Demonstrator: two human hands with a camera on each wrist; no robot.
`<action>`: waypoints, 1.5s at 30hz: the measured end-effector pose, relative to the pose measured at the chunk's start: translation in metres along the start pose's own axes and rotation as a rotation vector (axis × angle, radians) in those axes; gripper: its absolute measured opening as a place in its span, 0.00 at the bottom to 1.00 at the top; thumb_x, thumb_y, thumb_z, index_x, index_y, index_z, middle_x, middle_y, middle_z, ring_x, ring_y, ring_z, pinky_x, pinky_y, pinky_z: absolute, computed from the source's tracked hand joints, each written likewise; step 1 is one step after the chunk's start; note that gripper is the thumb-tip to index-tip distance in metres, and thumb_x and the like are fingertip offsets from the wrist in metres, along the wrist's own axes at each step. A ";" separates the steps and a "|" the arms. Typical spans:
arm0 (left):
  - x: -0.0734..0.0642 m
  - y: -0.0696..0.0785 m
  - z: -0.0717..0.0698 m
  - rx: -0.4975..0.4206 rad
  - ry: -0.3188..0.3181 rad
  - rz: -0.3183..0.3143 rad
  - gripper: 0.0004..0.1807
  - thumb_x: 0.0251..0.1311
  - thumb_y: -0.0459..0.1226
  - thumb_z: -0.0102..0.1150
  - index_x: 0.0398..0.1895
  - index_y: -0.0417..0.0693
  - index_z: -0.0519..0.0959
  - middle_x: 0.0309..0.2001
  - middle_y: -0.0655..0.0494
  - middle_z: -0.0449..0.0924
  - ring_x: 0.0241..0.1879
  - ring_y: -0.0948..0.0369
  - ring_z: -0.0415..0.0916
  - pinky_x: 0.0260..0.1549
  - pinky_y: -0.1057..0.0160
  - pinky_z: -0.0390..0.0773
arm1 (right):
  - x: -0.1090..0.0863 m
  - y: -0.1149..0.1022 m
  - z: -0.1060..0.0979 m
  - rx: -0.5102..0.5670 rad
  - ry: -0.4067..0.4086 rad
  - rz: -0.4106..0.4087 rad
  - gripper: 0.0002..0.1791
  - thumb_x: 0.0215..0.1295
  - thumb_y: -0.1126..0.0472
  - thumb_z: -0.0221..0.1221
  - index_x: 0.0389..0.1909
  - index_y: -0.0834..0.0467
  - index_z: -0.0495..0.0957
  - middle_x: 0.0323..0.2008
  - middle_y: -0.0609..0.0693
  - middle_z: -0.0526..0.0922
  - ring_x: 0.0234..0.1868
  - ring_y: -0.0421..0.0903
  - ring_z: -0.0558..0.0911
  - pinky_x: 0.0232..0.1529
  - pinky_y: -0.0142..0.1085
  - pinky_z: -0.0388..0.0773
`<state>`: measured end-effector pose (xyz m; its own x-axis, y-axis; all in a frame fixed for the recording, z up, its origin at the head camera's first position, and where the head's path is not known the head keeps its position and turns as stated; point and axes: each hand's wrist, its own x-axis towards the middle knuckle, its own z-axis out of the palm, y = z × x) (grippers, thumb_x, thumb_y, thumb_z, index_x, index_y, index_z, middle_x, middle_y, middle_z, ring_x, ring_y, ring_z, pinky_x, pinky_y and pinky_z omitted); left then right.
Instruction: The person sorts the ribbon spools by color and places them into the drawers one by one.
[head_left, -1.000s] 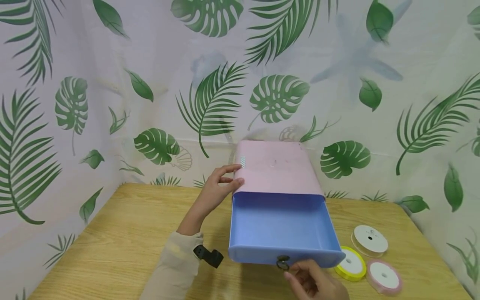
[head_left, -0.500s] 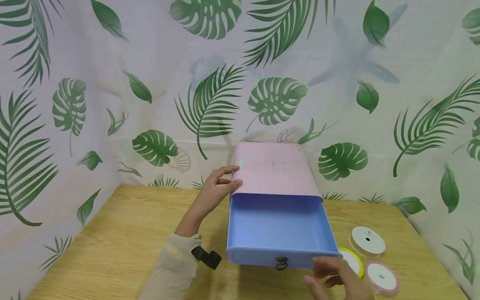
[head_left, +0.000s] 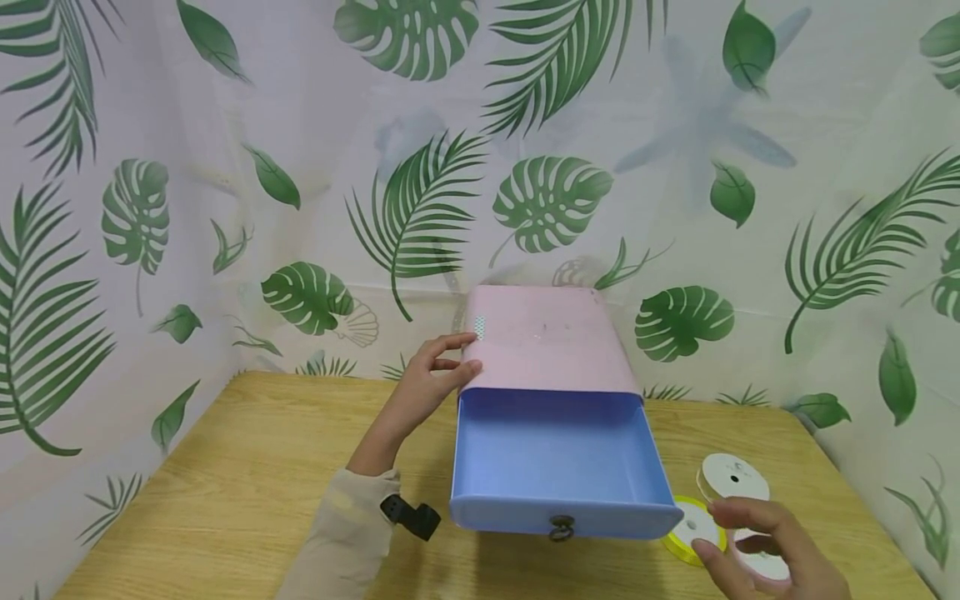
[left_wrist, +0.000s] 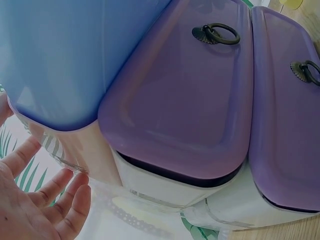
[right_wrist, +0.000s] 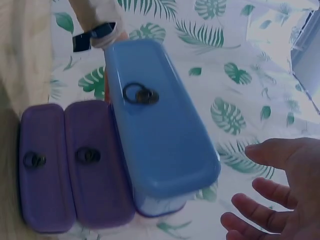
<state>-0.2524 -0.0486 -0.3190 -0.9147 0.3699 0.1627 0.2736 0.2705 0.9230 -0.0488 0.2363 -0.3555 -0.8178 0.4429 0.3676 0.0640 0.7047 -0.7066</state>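
Note:
A small drawer cabinet with a pink top (head_left: pixel 551 346) stands on the table, its blue top drawer (head_left: pixel 510 514) pulled out and bare inside. A dark ring pull (head_left: pixel 562 528) hangs on the drawer front. My left hand (head_left: pixel 429 385) rests against the cabinet's upper left side, fingertips on the edge of the top. To the right of the drawer, my right hand (head_left: pixel 776 546) hovers over ribbon spools with thumb and fingers apart, holding nothing. It partly covers a pink-edged spool (head_left: pixel 768 568). Nearby lie a yellow-edged spool (head_left: pixel 684 533) and a white spool (head_left: pixel 737 477).
Below the blue drawer, two purple drawers (left_wrist: pixel 185 100) with ring pulls are closed, as the wrist views show. A leaf-patterned cloth (head_left: pixel 420 125) hangs right behind the cabinet. The wooden table (head_left: pixel 247 483) extends to the left.
My right hand has let go of the drawer's ring pull and moved right, over the spools. The left hand stays at the cabinet's side, and the drawer remains pulled out.

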 end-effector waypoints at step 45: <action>-0.004 -0.003 0.002 0.008 0.014 0.015 0.26 0.61 0.45 0.55 0.63 0.57 0.67 0.65 0.52 0.58 0.56 0.52 0.67 0.45 0.58 0.75 | 0.068 0.129 0.047 -0.333 -0.514 0.025 0.53 0.44 0.35 0.65 0.60 0.70 0.60 0.56 0.74 0.67 0.50 0.69 0.73 0.41 0.57 0.74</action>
<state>-0.2489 -0.0490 -0.3232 -0.9145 0.3613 0.1819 0.2901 0.2721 0.9175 -0.1227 0.3310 -0.4498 -0.9796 0.1958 -0.0441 0.1943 0.8695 -0.4541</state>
